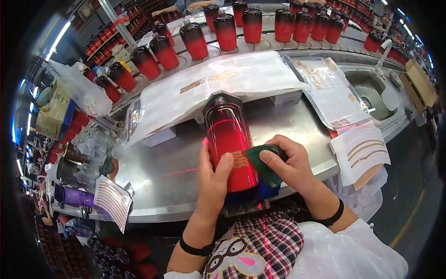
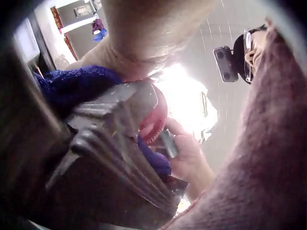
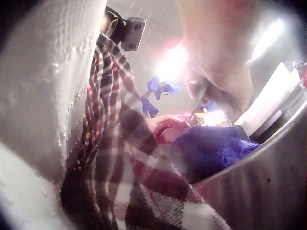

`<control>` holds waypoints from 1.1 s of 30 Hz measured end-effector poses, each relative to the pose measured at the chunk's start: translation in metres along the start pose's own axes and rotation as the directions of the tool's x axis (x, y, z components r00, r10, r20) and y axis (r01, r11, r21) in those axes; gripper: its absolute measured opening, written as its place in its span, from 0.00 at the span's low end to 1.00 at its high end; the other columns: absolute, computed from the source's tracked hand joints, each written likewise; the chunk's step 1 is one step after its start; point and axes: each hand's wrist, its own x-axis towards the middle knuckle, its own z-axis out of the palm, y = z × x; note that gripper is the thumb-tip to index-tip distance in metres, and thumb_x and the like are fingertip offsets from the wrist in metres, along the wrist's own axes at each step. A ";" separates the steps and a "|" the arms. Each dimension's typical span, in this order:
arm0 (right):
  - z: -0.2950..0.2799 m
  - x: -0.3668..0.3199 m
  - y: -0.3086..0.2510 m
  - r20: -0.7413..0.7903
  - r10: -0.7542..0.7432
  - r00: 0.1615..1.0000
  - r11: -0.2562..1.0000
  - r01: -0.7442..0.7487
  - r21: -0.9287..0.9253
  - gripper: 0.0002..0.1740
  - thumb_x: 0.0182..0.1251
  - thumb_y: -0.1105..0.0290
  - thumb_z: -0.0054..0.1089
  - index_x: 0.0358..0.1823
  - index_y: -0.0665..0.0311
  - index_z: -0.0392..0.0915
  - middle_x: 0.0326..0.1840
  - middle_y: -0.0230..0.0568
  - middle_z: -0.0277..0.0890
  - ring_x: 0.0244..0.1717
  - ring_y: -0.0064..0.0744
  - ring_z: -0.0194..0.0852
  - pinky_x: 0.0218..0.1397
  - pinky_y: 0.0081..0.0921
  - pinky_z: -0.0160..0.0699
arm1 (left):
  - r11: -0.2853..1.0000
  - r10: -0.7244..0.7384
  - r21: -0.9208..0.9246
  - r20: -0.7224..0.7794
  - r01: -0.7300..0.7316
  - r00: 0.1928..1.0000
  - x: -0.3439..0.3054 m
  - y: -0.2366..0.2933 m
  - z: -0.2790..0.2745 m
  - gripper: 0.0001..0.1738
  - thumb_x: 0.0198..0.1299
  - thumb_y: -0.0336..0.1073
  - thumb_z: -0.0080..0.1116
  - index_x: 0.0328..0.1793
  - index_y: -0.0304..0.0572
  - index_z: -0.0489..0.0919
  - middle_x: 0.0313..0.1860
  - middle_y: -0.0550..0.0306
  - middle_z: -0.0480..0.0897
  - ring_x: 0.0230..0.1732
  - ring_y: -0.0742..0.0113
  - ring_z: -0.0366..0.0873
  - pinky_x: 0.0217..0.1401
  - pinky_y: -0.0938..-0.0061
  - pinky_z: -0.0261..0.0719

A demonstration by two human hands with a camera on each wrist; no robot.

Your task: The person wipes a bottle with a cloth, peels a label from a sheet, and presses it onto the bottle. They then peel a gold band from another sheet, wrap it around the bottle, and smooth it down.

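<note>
Hands come first, close to the person's checked apron [image 1: 260,242] at 6 o'clock. The left hand [image 1: 211,179] wraps around the left side of the red bottle [image 1: 230,139], and its thumb lies on the gold label [image 1: 239,160]. The right hand [image 1: 290,162] pinches a green card [image 1: 265,162] and pushes its edge onto that label.

The red bottle lies on its side in the middle. Its bottom points to 6 o'clock and its dark cap points to 12 o'clock. It rests on a blue cloth [image 1: 260,191], right at the near edge of the steel table [image 1: 158,172].

At 9 o'clock from the bottle the steel is bare, so there is open room on that side. A striped sheet [image 1: 111,200] hangs over the table edge at 8 o'clock. At 3 o'clock there is little room, because the right hand fills the space. Just past it, a paper with gold strips [image 1: 362,151] droops over the right edge.

At 12 o'clock a big white wrapped tray [image 1: 223,81] sits raised up, and the bottle's cap is close to its near edge. A sink [image 1: 371,95] is at 2 o'clock. Far back, from 10 to 1 o'clock, a curved row of red and black bottles [image 1: 253,25] stands upright.
</note>
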 end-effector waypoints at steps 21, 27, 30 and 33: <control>-0.005 0.000 0.004 -0.003 0.012 1.000 1.000 -0.012 -0.019 0.12 0.69 0.66 0.66 0.41 0.70 0.80 0.30 0.34 0.79 0.30 0.16 0.72 0.33 0.19 0.73 | 0.225 0.522 0.842 0.321 -0.491 0.790 -0.037 -0.015 -0.018 0.35 0.76 0.58 0.38 0.71 0.34 0.72 0.69 0.44 0.76 0.74 0.46 0.64 0.82 0.44 0.38; -0.008 -0.006 0.005 -0.029 0.045 0.999 0.999 -0.045 -0.016 0.12 0.68 0.66 0.67 0.41 0.70 0.80 0.29 0.34 0.78 0.31 0.17 0.73 0.33 0.20 0.74 | -0.034 0.443 0.841 0.497 -0.540 0.746 -0.044 0.008 -0.002 0.37 0.66 0.58 0.56 0.71 0.37 0.72 0.67 0.49 0.78 0.77 0.47 0.59 0.81 0.40 0.36; -0.009 -0.005 0.007 -0.047 -0.029 0.998 0.994 0.024 -0.103 0.12 0.68 0.66 0.67 0.40 0.70 0.80 0.30 0.35 0.78 0.31 0.17 0.73 0.34 0.20 0.74 | -0.159 0.343 0.791 0.606 -0.591 0.718 -0.031 0.011 0.009 0.38 0.57 0.53 0.67 0.70 0.42 0.74 0.66 0.53 0.79 0.78 0.49 0.57 0.81 0.37 0.35; -0.013 -0.005 0.005 -0.060 -0.030 0.998 0.996 0.024 -0.084 0.13 0.68 0.66 0.67 0.40 0.70 0.80 0.31 0.35 0.78 0.32 0.17 0.73 0.34 0.20 0.73 | -0.092 0.400 0.838 0.526 -0.539 0.750 -0.028 0.007 0.002 0.39 0.53 0.54 0.69 0.71 0.50 0.74 0.65 0.57 0.80 0.75 0.50 0.62 0.80 0.35 0.36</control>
